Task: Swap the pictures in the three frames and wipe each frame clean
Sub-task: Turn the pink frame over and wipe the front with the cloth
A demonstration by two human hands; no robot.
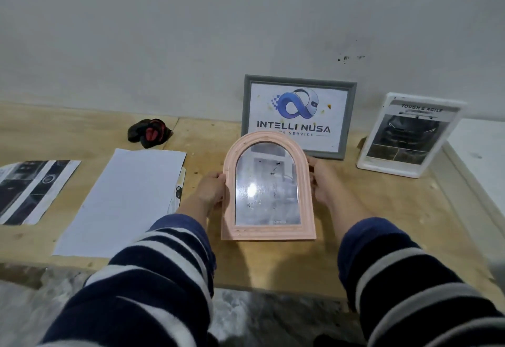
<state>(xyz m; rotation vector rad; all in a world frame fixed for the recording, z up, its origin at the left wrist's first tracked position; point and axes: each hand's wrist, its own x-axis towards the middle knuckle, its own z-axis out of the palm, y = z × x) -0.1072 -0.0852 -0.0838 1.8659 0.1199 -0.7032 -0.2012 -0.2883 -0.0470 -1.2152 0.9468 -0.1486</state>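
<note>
Left hand [211, 190] grips the left edge of the pink arched frame [269, 190], fingers curled around the rim; right hand [321, 179] grips the right edge the same way. Frame is upright, slightly tilted back, bottom edge on or just above the desk [273, 262], can't tell which. Its glass is smudged with dark specks and glare; picture behind it unreadable.

Grey frame [299, 115] with the "INTELLI NUSA" logo print leans on the wall just behind the pink one. White frame [410, 134] with a car print stands to its right, near the desk's right edge.

Left of the hands: blank white sheet [123, 201] lying flat, partly covering another print; car photo print [32, 190] further left. Black-and-red cloth [150, 133] bunched up near the wall.
</note>
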